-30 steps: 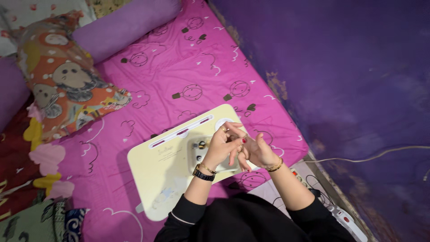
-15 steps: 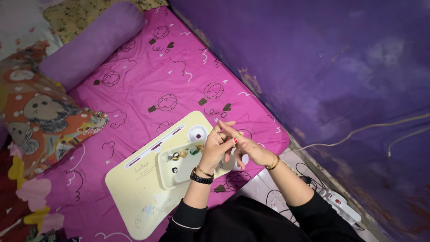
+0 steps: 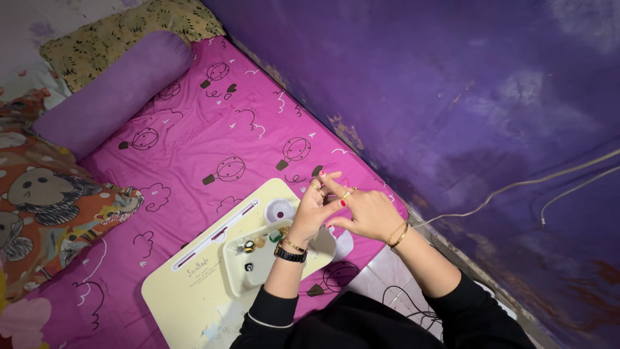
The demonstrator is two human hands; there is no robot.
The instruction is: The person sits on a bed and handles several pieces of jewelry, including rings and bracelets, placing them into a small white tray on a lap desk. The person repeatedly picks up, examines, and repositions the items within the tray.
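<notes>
My left hand (image 3: pixel 309 213), with a black watch and a thin gold bracelet on its wrist, pinches a finger of my right hand (image 3: pixel 367 214) where a gold ring (image 3: pixel 345 194) sits. My right hand wears gold bangles and has its fingers spread, nails painted red. Both hands hover over a pale yellow lap tray (image 3: pixel 184 294) lying on the pink bedsheet (image 3: pixel 194 142). On it rests a small cream dish (image 3: pixel 261 274) holding several rings and small stones (image 3: pixel 257 243). A round recess (image 3: pixel 281 210) lies just left of my left hand.
A purple bolster (image 3: pixel 110 90), a yellow patterned pillow (image 3: pixel 129 29) and an orange cartoon cushion (image 3: pixel 51 207) lie at the left. A worn purple wall (image 3: pixel 452 97) runs close along the right, with pale cables (image 3: pixel 516 187) across it. Black cords (image 3: pixel 407 304) lie near my right arm.
The view has swung so the tray and hands sit lower and further left against the bed. My hands stay joined, and the right fingers have spread wider.
</notes>
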